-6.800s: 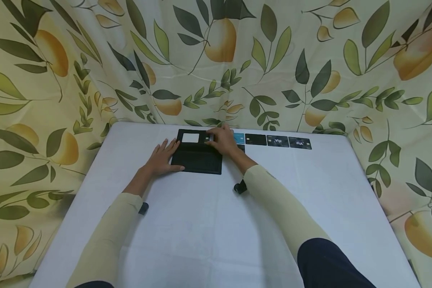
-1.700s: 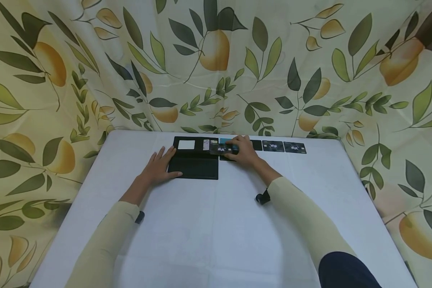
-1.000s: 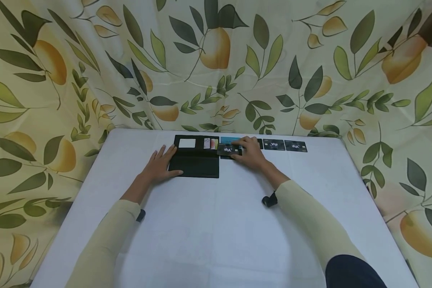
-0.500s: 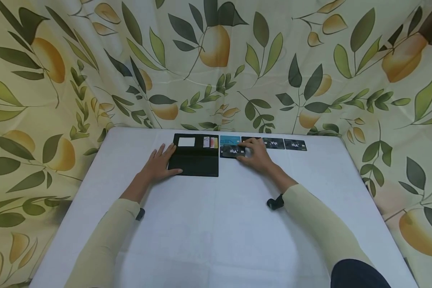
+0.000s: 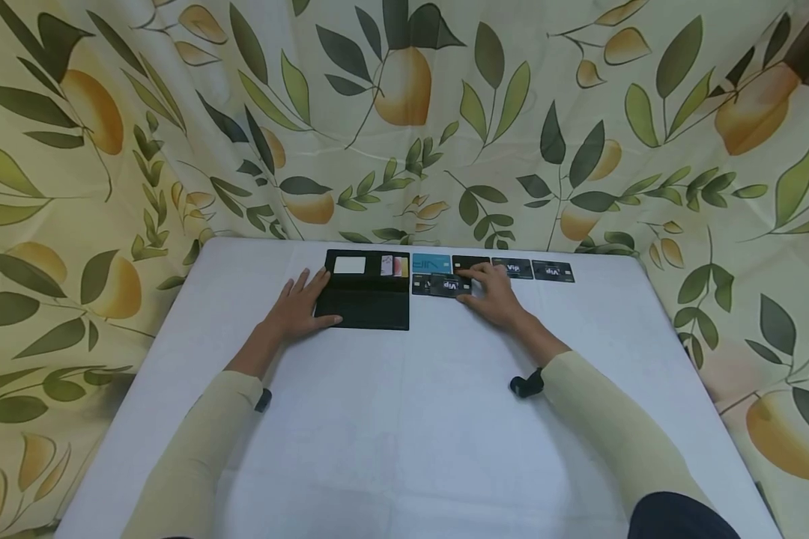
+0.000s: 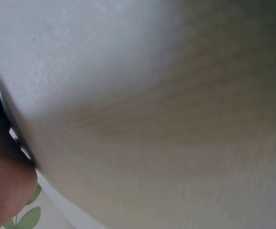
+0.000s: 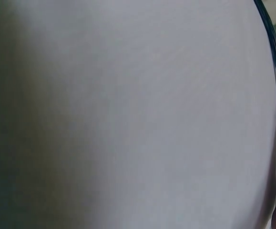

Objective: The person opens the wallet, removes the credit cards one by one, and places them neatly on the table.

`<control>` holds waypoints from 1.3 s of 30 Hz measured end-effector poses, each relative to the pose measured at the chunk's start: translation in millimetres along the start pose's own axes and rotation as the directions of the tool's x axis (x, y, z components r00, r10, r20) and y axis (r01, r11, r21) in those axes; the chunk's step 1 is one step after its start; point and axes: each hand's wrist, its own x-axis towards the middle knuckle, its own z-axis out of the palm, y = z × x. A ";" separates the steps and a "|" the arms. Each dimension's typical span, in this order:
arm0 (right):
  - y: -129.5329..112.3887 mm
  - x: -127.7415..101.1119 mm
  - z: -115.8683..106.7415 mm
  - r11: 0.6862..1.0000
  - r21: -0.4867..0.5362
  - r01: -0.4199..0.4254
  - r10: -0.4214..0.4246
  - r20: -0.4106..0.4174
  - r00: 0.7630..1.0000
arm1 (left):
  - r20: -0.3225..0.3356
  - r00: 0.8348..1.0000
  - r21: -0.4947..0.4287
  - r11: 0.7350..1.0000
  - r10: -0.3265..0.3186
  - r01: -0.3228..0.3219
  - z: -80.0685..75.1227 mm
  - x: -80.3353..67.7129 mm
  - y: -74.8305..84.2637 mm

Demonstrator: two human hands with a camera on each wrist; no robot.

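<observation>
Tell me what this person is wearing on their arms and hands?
Both arms are covered to the wrist by close-fitting, pale beige sleeves: the left sleeve and the right sleeve. A small black device is strapped at each wrist, likely the wrist cameras. The left hand and right hand are bare, with no gloves; rings or watches cannot be made out.

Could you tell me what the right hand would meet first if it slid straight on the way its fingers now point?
The right hand points left and away, fingertips already at the dark Vip card. Going on, it would likely push that card toward the blue card and the open wallet; depth is uncertain.
</observation>
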 end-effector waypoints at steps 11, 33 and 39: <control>10.8 -9.6 -6.9 1.000 -0.023 0.001 -0.002 -0.026 1.000 | 0.001 1.000 0.002 1.000 -0.002 0.002 -0.8 0.4 -1.7; 26.3 -23.8 -21.8 0.996 -0.072 -0.055 0.055 -0.011 0.998 | -0.006 1.000 -0.005 1.000 0.000 0.000 1.3 -0.5 -0.7; 32.6 -24.2 -22.6 0.994 -0.076 -0.073 0.073 -0.005 0.997 | 0.009 1.000 -0.002 1.000 -0.006 0.006 0.6 0.2 -1.7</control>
